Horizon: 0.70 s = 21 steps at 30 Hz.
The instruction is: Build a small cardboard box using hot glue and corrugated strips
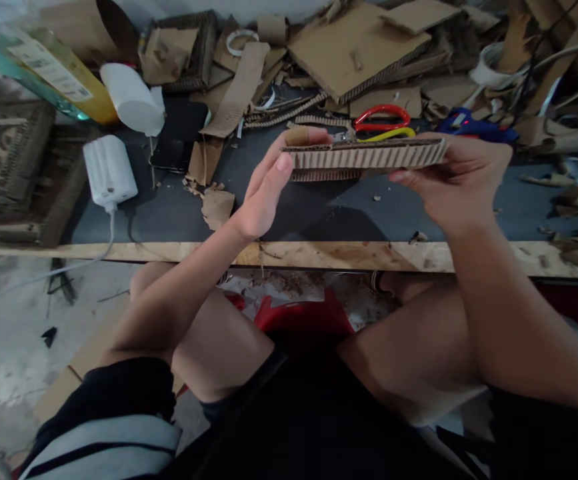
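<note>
Between my two hands a corrugated cardboard piece is held level above the dark table top, its ribbed edge facing me. My left hand grips its left end, thumb on the near edge and fingers behind; a tan wrap shows on one finger. At the right end my right hand is closed around the piece, thumb underneath. Just behind it lie scissors with red and yellow handles, partly hidden by the cardboard. A blue tool, perhaps a glue gun, rests behind my right hand, partly covered.
Cardboard scraps and a large flat sheet crowd the back. On the left are a white power strip with a cord, a white cup, a black phone-like slab, a bottle and stacked cardboard frames. The wooden table edge runs in front.
</note>
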Motion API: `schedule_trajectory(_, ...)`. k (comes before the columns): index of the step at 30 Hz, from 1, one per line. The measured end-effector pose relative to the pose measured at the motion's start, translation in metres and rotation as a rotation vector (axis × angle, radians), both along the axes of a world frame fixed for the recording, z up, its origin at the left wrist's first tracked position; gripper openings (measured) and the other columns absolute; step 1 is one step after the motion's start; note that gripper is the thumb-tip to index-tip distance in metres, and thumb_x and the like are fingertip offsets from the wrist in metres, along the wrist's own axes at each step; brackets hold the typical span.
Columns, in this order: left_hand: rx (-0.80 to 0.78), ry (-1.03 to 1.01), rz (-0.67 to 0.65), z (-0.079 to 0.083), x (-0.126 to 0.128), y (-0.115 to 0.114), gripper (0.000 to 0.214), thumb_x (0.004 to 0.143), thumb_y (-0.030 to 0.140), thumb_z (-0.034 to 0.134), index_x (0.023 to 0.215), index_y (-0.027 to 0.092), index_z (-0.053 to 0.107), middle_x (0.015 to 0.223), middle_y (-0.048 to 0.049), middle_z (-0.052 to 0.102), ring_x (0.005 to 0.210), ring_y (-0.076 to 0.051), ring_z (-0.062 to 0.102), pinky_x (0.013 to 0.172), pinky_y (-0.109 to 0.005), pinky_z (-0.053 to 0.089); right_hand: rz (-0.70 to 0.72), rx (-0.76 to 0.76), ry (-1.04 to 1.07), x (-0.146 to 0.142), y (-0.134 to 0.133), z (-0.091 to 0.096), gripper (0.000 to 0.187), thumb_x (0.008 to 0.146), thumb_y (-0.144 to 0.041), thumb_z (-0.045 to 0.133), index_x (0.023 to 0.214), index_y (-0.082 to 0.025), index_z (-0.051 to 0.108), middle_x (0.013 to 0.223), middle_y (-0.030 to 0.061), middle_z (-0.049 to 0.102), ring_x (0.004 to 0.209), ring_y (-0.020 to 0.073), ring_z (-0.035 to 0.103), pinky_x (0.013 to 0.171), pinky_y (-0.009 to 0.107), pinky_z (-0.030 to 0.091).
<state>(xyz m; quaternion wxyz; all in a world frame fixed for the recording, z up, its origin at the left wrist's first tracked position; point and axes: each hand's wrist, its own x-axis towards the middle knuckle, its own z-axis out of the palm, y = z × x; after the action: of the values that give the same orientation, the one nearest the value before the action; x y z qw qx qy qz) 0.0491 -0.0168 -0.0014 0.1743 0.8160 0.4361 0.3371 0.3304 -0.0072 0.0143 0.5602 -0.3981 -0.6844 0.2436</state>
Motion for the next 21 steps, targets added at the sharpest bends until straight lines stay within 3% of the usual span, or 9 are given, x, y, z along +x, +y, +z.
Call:
schedule_trajectory(4, -0.036, -0.31, -0.084, 0.0, 0.001, 0.001, 0.066, 0.113, 0.027, -0.007, 0.153, 0.035, 0.044, 0.157, -0.0048, 0.063, 0.15, -0.023, 0.065, 0.126, -0.044, 0.056, -0.038, -0.079, -0.063, 0.001, 0.002, -0.002, 0.057, 0.068, -0.071, 0.101, 0.101, -0.026, 0.088, 0.097, 0.0077, 0.082, 0.101, 0.0344, 0.08, 0.102, 0.057, 0.067)
schedule_trajectory(7, -0.011, -0.423, -0.148, -0.003, 0.001, 0.003, 0.06, 0.114, 0.032, -0.003, 0.15, 0.035, 0.046, 0.15, -0.0046, 0.066, 0.149, -0.022, 0.065, 0.126, -0.044, 0.055, -0.036, -0.057, -0.016, -0.001, 0.001, -0.003, 0.053, 0.07, -0.065, 0.103, 0.103, -0.026, 0.089, 0.097, 0.0085, 0.083, 0.097, 0.033, 0.08, 0.099, 0.053, 0.068)
schedule_trajectory(10, 0.037, -0.376, -0.083, -0.01, 0.0, 0.006, 0.064, 0.115, 0.042, -0.006, 0.152, 0.034, 0.045, 0.149, -0.0069, 0.066, 0.147, -0.023, 0.066, 0.126, -0.043, 0.055, 0.018, -0.009, 0.028, -0.004, -0.002, -0.002, 0.041, 0.072, -0.053, 0.106, 0.101, -0.029, 0.089, 0.097, 0.0076, 0.084, 0.094, 0.031, 0.081, 0.093, 0.049, 0.07)
schedule_trajectory(14, 0.054, -0.1, 0.112, -0.017, 0.003, 0.007, 0.07, 0.115, 0.054, -0.005, 0.165, 0.038, 0.041, 0.155, -0.0092, 0.064, 0.15, -0.029, 0.063, 0.124, -0.049, 0.056, -0.005, -0.008, -0.029, -0.009, -0.008, 0.002, 0.033, 0.076, -0.043, 0.103, 0.103, -0.03, 0.09, 0.102, 0.006, 0.085, 0.095, 0.0288, 0.081, 0.092, 0.046, 0.07)
schedule_trajectory(17, 0.071, 0.052, 0.197, -0.013, 0.006, 0.004, 0.061, 0.117, 0.06, 0.011, 0.174, 0.047, 0.029, 0.16, -0.0085, 0.062, 0.155, -0.032, 0.06, 0.125, -0.053, 0.055, -0.038, -0.02, -0.041, -0.014, -0.012, 0.006, 0.034, 0.078, -0.054, 0.101, 0.099, -0.028, 0.089, 0.101, 0.0048, 0.085, 0.096, 0.0293, 0.082, 0.095, 0.047, 0.07)
schedule_trajectory(19, 0.092, 0.012, 0.206, -0.008, 0.006, 0.002, 0.061, 0.117, 0.051, 0.0, 0.177, 0.05, 0.014, 0.165, -0.0076, 0.057, 0.158, -0.028, 0.057, 0.127, -0.049, 0.054, -0.04, 0.01, -0.011, -0.015, -0.014, 0.009, 0.038, 0.077, -0.061, 0.101, 0.09, -0.028, 0.088, 0.091, 0.004, 0.083, 0.088, 0.0285, 0.081, 0.09, 0.047, 0.071)
schedule_trajectory(21, 0.072, 0.055, 0.139, -0.002, 0.002, 0.003, 0.07, 0.109, 0.033, -0.023, 0.177, 0.048, -0.012, 0.176, -0.0066, 0.044, 0.168, -0.02, 0.043, 0.133, -0.045, 0.05, -0.032, 0.065, 0.0, -0.012, -0.013, 0.01, 0.041, 0.076, -0.063, 0.102, 0.087, -0.027, 0.087, 0.081, 0.0034, 0.08, 0.079, 0.026, 0.078, 0.081, 0.045, 0.069)
